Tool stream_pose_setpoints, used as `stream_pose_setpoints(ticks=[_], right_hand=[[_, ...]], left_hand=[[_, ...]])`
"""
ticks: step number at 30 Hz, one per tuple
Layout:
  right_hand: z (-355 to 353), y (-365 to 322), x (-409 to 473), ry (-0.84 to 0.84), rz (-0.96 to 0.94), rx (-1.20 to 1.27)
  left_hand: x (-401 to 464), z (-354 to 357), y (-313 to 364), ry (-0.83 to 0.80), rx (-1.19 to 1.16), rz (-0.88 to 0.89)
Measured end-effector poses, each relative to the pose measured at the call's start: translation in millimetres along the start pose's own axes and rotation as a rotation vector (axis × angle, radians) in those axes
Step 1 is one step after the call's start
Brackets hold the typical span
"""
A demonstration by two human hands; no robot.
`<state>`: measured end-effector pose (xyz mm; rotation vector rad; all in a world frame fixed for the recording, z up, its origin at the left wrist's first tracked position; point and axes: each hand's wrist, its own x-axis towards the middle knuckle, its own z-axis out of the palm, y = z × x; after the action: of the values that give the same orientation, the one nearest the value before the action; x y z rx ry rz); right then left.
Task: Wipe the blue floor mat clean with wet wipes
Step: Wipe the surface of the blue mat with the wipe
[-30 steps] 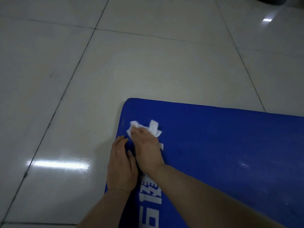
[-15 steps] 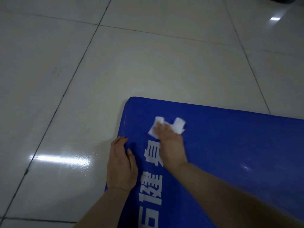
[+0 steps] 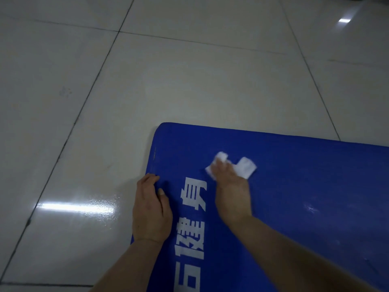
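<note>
Just inside the mat's point(image 3: 294, 197) far-left corner, the right hand point(image 3: 231, 190) presses a wipe point(image 3: 245, 166) flat under straight fingers; unwiped mat stretches rightward, while the left hand point(image 3: 151, 209) pins the mat's left edge.

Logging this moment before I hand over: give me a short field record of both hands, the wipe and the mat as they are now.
mat: blue floor mat flat on the tiled floor, white characters near its left edge
left hand: left hand rests on the mat's left edge, fingers loosely bent
right hand: right hand presses the wipe onto the mat
wipe: white wet wipe, crumpled, showing past the fingers
blur: slight on right hand and wipe
</note>
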<state>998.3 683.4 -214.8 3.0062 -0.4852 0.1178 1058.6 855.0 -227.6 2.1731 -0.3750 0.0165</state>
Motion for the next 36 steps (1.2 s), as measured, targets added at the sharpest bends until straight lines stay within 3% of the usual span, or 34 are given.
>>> stream_pose_setpoints(ticks=[3, 6, 10, 13, 16, 19, 23, 26, 29, 32, 34, 36], right_hand=[[8.4, -64.4, -17.6, -0.017, -0.222, 0.127], [13.8, -73.0, -27.7, -0.024, -0.318, 0.251], [-1.0, -6.1, -29.6, -0.058, -0.029, 0.263], [2.1, 27.6, -10.2, 0.014, 0.211, 0.342], [-1.5, -1.2, 17.8, 0.021, 0.200, 0.441], [-2.6, -50.9, 44.8, -0.042, 0.002, 0.577], [2.7, -79.2, 80.1, -0.171, -0.293, 0.292], [7.1, -58.6, 92.5, -0.164, -0.364, 0.091], [6.1, -10.5, 109.9, -0.168, -0.240, -0.018], [7.2, 29.7, 120.7, -0.280, -0.094, -0.101], [11.0, 31.0, 115.9, -0.259, 0.032, -0.072], [7.2, 6.1, 111.0, -0.216, -0.030, -0.152]], left_hand=[[0.6, -0.5, 1.5, 0.004, -0.010, -0.022], [1.4, -0.8, 1.7, 0.013, -0.027, -0.046], [0.3, -0.3, 0.4, 0.009, -0.019, -0.005], [1.0, 1.2, -0.9, 0.005, -0.012, 0.000], [1.0, 1.1, -2.9, 0.004, -0.001, 0.001], [1.6, -0.3, -2.6, 0.005, -0.011, 0.042], [4.0, -1.0, -2.5, 0.003, -0.032, 0.063], [4.2, -1.8, -3.2, 0.000, -0.029, 0.068], [3.3, -1.6, -1.8, 0.002, -0.014, 0.047], [2.2, 0.2, -2.4, 0.006, 0.010, 0.023], [2.6, 1.0, -2.2, 0.005, 0.010, 0.015], [3.1, 0.6, -1.8, 0.001, 0.009, 0.018]])
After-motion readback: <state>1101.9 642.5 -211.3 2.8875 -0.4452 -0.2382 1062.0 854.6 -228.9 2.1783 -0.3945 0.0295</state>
